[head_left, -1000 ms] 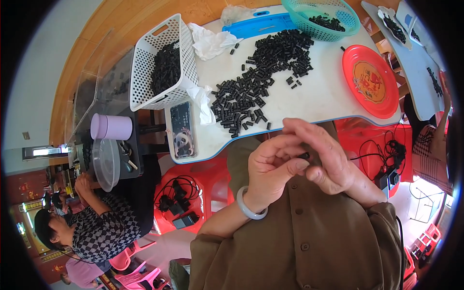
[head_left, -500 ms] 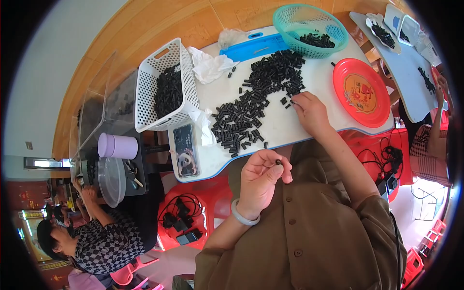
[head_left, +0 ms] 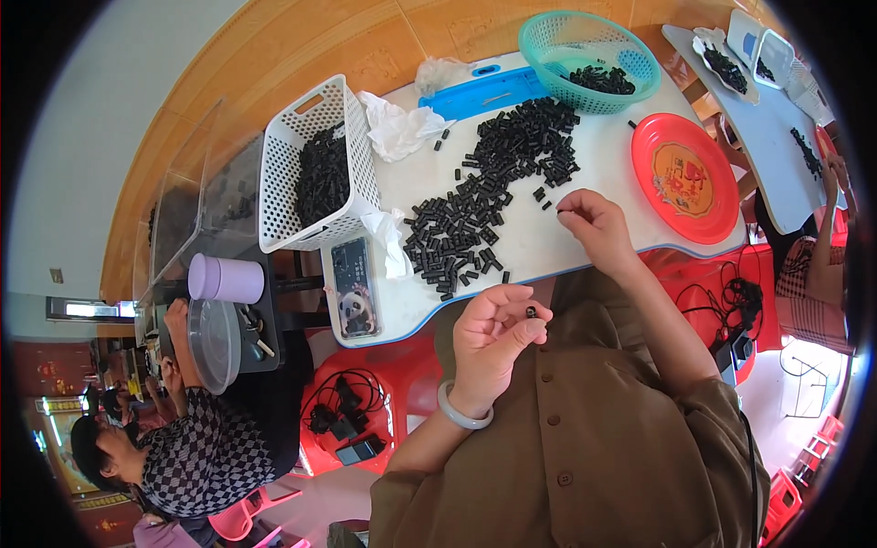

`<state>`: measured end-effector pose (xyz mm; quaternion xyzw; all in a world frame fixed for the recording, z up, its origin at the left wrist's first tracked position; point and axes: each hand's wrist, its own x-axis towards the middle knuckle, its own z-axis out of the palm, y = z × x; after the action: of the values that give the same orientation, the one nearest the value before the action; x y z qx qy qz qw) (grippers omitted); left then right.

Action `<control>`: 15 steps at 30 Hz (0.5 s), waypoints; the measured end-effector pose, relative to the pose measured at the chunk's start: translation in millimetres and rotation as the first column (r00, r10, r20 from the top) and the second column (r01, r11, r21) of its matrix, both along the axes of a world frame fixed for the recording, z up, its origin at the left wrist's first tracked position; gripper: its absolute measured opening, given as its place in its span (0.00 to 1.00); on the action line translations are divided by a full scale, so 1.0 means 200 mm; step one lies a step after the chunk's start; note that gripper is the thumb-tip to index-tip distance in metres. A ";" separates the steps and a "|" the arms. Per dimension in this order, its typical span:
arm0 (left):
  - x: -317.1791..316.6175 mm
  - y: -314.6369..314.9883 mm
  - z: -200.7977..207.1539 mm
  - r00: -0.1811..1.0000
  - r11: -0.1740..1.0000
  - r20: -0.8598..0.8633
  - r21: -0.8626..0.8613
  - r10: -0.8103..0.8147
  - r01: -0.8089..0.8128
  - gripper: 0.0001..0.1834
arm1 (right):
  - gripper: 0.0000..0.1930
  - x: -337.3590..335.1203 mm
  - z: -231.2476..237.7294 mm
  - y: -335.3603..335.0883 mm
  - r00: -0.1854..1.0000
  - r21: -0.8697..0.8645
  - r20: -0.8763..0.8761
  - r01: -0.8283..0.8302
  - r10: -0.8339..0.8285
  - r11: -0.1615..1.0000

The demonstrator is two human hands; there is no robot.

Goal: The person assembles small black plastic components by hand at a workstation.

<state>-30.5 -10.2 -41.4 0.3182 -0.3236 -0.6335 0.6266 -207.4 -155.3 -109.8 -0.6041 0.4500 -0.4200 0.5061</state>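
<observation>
My left hand (head_left: 498, 342) is in front of the table edge, palm up, its thumb and fingers closed on a small black cylindrical piece (head_left: 531, 312) whose end shows. My right hand (head_left: 600, 230) is over the table's near side, thumb and index finger pinched together. A tiny dark bit shows at those fingertips, too small to name. Just left of it lie a few loose black pieces (head_left: 540, 194). Beyond them spreads a long pile of short black cylindrical pieces (head_left: 466, 210) on the white table (head_left: 548, 251).
A white perforated basket (head_left: 365, 173) of black pieces stands left, near a phone (head_left: 354, 288) and crumpled tissues (head_left: 398, 126). At the back are a blue tray (head_left: 484, 94) and a green basket (head_left: 639, 96). A red plate (head_left: 644, 196) lies right. People sit at neighbouring tables.
My right hand has drawn a little right and nearer, away from the loose pieces. In my left hand the black piece shows more of its end, and the hand sits slightly lower.
</observation>
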 end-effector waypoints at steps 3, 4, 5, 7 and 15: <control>0.00 0.02 0.07 0.996 0.999 0.085 -0.048 0.023 -0.019 0.18 | 0.04 0.01 0.23 0.15 0.945 0.188 0.304 -0.187 0.124 0.964; 0.00 0.02 0.09 0.996 0.999 0.087 -0.039 0.030 -0.026 0.18 | 0.04 0.02 0.31 0.20 0.943 0.197 0.307 -0.195 0.128 0.961; 0.00 0.02 0.11 0.989 0.993 0.138 -0.110 0.050 -0.035 0.18 | 0.04 0.03 0.39 0.25 0.879 0.184 0.452 -0.254 0.148 0.950; 0.00 0.03 0.16 0.979 0.984 0.187 -0.172 0.077 -0.045 0.17 | 0.05 0.05 0.49 0.33 0.794 0.170 0.587 -0.314 0.160 0.934; 0.00 0.08 0.28 0.993 0.990 0.046 -0.084 -0.112 0.116 0.11 | 0.07 0.11 0.60 0.44 0.562 -0.003 0.769 -0.475 0.305 0.880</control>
<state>-31.4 5.2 15.5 0.2846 -0.3813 -0.6470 0.5959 -186.3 -66.7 10.4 -0.4051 0.0953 -0.4587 0.7851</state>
